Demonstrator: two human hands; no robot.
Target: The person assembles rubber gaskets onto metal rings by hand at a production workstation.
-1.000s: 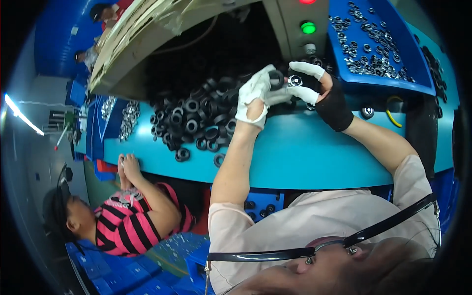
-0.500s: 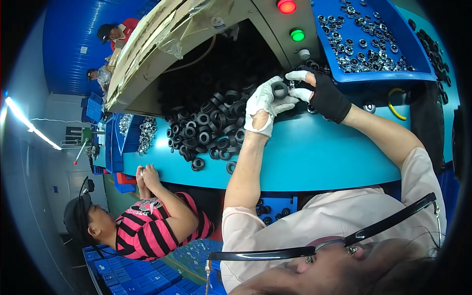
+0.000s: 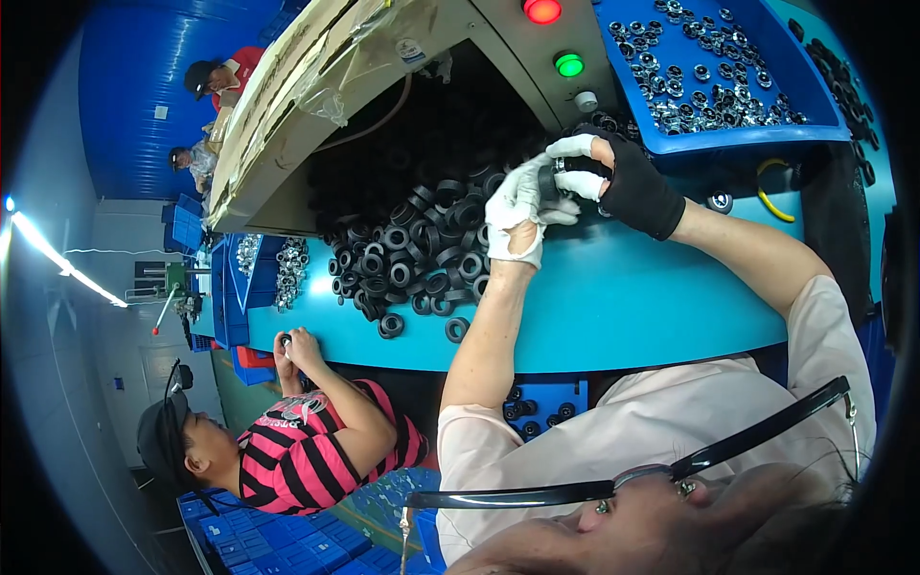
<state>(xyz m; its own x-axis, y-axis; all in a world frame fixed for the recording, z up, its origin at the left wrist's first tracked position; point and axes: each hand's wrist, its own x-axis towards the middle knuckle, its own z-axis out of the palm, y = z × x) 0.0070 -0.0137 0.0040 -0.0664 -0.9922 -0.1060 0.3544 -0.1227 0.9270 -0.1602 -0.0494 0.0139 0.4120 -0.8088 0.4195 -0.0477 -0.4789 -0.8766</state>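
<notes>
The left hand (image 3: 515,213), in a white glove, and the right hand (image 3: 623,182), in a black glove with white fingertips, meet above the far edge of the turquoise worktop (image 3: 623,297). Together they grasp a small black ring (image 3: 556,178), pinched between the fingers of both hands, the left closing on it from the left and the right from the right. The ring sits in the air just in front of the dark opening of a machine hood (image 3: 383,57), right beside a heap of black rings (image 3: 422,249) that spills from that opening onto the worktop. A few loose rings lie apart from the heap toward the near edge of the worktop. Above the hands, on the grey panel of the machine, a red lamp (image 3: 542,10) and a green lamp (image 3: 569,65) glow, with a small white knob (image 3: 586,101) below them. To the right of the panel stands a blue tray (image 3: 728,142) filled with small metal and black parts. A yellow and black cable (image 3: 772,192) lies on the worktop below that tray. At the lower left a person in a pink and black striped shirt (image 3: 297,450) sits at the same worktop, both hands raised to its edge.
</notes>
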